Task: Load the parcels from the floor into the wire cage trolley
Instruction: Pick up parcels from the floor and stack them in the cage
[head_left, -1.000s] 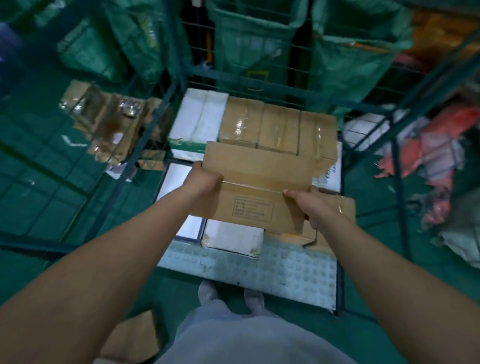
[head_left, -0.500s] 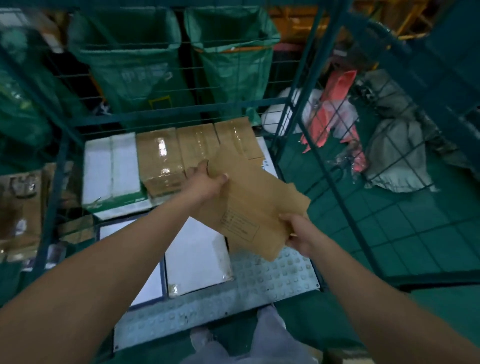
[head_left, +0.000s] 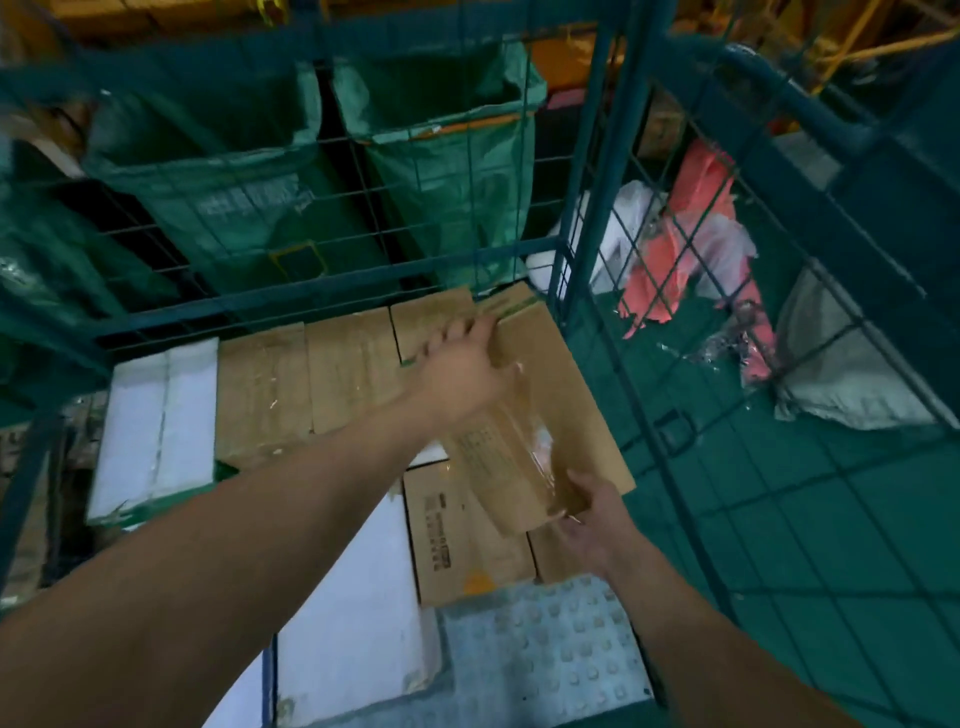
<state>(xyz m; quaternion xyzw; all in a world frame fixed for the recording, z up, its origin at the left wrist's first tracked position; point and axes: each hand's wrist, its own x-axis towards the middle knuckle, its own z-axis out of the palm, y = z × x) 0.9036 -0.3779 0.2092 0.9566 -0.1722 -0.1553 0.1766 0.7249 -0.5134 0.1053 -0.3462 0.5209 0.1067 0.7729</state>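
I hold a flat brown cardboard parcel (head_left: 550, 410) lengthwise against the right side of the green wire cage trolley (head_left: 587, 208), above the boxes inside. My left hand (head_left: 457, 369) grips its far end and my right hand (head_left: 592, 514) grips its near end. Under it lie brown boxes (head_left: 306, 384) in a back row, a white box (head_left: 156, 426) at the left, a printed brown box (head_left: 457, 540) and white flat parcels (head_left: 348, 597) in front. The box beneath the held parcel is mostly hidden.
Green sacks (head_left: 218, 171) hang behind the cage's back mesh. Beyond the right mesh, red and white bags (head_left: 691, 244) and a grey sack (head_left: 841, 374) lie on the green tiled floor (head_left: 831, 545). The trolley's studded base plate (head_left: 545, 660) shows at the front.
The parcel has turned lengthwise and moved to the cage's right side, lower onto the boxes. My left hand reached farther back; my view swung right and closer.
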